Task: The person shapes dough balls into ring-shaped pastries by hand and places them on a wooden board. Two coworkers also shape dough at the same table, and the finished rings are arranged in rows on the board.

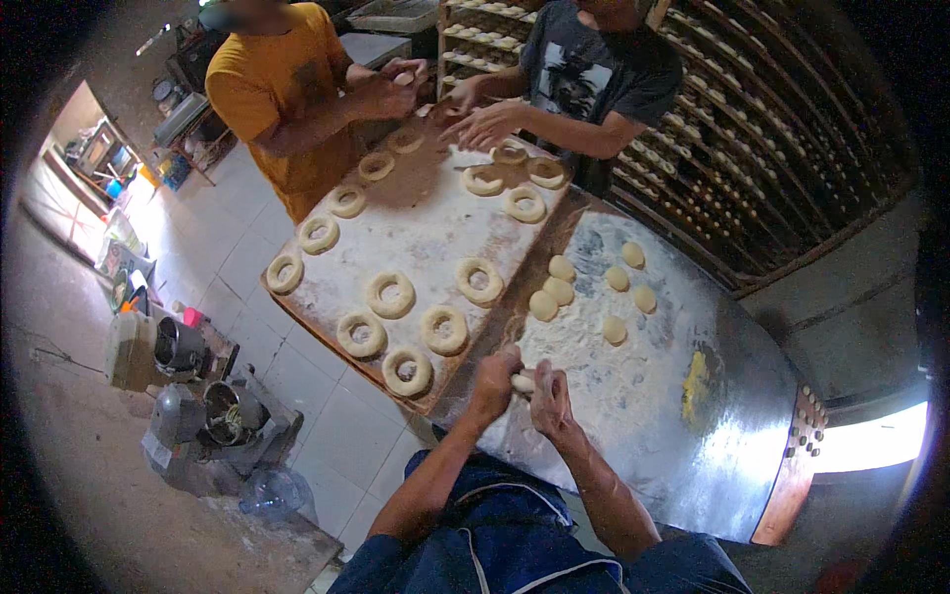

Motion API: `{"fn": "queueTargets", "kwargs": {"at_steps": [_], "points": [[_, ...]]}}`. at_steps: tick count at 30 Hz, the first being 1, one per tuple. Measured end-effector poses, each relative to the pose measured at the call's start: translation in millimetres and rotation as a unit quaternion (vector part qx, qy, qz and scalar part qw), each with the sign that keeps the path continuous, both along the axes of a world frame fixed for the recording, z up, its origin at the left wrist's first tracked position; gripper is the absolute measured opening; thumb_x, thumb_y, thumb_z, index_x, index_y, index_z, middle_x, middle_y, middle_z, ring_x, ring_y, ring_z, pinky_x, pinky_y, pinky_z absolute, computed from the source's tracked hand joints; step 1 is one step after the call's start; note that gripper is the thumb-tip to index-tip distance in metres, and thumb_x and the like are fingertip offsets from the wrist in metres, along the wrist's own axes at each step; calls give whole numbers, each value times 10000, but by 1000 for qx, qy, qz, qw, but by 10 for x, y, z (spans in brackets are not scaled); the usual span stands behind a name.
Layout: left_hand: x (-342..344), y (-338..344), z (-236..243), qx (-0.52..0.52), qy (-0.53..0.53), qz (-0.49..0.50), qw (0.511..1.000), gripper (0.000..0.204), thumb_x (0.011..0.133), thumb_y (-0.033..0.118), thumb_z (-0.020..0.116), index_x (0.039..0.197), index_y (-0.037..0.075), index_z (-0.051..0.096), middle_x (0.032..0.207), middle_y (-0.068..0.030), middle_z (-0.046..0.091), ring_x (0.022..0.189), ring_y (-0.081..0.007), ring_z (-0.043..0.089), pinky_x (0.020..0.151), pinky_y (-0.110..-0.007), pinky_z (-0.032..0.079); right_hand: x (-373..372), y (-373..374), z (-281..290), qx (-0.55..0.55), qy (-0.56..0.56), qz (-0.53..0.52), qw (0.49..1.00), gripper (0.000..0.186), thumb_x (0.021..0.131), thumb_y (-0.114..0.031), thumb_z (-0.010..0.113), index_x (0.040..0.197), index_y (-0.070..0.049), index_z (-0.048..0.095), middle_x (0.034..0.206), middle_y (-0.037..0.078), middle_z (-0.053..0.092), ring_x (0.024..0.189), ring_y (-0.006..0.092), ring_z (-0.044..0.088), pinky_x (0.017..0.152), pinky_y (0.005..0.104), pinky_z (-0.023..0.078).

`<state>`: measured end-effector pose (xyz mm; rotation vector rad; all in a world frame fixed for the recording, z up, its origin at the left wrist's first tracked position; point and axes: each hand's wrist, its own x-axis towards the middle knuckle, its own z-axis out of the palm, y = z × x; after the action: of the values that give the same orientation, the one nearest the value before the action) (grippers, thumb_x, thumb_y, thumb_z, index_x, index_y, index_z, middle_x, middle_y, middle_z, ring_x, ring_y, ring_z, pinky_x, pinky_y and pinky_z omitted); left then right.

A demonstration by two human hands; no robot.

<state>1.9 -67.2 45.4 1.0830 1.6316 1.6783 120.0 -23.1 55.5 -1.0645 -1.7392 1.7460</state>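
Just above the near edge of a floured metal table [648, 436], a small pale piece of dough [522, 383] is between my hands. My left hand [494, 384] is closed around its left side. My right hand [551, 400] grips the other side, its fingers partly covering the dough. Several dough rings [444, 330] lie on a floured wooden board [416, 247] ahead and to the left. Several round dough balls [559, 289] rest on the flour ahead and to the right of my hands.
Across the board stand a person in an orange shirt [272, 84], hands around dough, and a person in a dark shirt [594, 79], hands over the board. Dough-laden racks [732, 129] rise behind. Mixers [176, 416] and a clear jug [274, 493] are at left. Yellow residue [696, 386] marks the table.
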Motion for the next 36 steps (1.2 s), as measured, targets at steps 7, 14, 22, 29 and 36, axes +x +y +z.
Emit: {"fn": "queueTargets", "kwargs": {"at_steps": [7,14,22,29,36], "points": [[-1224,33,-101,-140,165,46,975,221,963,235,481,779,119,521,738,-40,566,646,-138,534,601,-298,455,-1018,329,256,-20,99,65,993,383,941,-327,527,929,49,599,823,100,611,775,144,553,706,321,471],[-2463,894,6,-125,97,127,979,351,938,303,487,738,21,553,621,-145,527,570,-316,538,568,-444,438,-1788,988,530,250,-117,33,961,446,790,-254,688,1126,15,568,1020,201,646,917,293,640,827,433,492],[-2462,796,211,-128,370,44,919,196,783,148,730,909,35,631,835,-165,564,801,-355,567,724,-445,465,-505,1379,-499,453,-415,-42,788,431,832,-204,674,1210,-38,549,1206,288,539,1191,467,447,978,553,367],[-1831,759,326,-39,322,147,934,270,795,139,722,999,13,598,928,-190,592,883,-383,563,789,-451,450,-221,1144,-472,222,-227,-71,946,451,765,-299,763,1076,-55,546,1017,189,615,872,355,633,804,454,507],[-93,373,78,-85,-68,-132,985,346,904,154,659,1197,-16,587,1093,-129,659,1017,-179,618,871,-323,505,205,651,237,-22,9,-134,991,585,734,-62,787,1183,-20,413,893,150,652,908,217,657,699,328,547]]}}
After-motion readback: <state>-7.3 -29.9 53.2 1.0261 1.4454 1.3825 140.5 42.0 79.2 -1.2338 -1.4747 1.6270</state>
